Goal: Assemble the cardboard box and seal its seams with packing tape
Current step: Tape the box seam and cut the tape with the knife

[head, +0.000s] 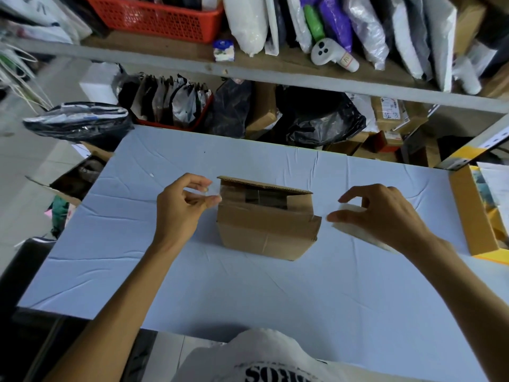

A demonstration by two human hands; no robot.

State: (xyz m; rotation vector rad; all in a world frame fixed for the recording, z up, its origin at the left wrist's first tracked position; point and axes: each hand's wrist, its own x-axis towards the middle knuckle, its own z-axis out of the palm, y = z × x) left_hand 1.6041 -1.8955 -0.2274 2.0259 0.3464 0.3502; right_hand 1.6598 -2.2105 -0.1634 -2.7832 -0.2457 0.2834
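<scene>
A small brown cardboard box (267,230) stands in the middle of the blue-covered table (248,285), its far flap raised and the top still gaping. My left hand (181,205) pinches the free end of a clear strip of packing tape (213,194) just left of the box's upper left corner. The strip runs across the top of the box toward the right. My right hand (377,213) grips the whitish tape roll (355,224) to the right of the box, low over the table.
An open brown and yellow carton (473,216) sits at the table's right edge. Behind the table, grey shelves (275,75) hold bags, parcels and a red basket (157,15). Black bags and boxes crowd the floor at left.
</scene>
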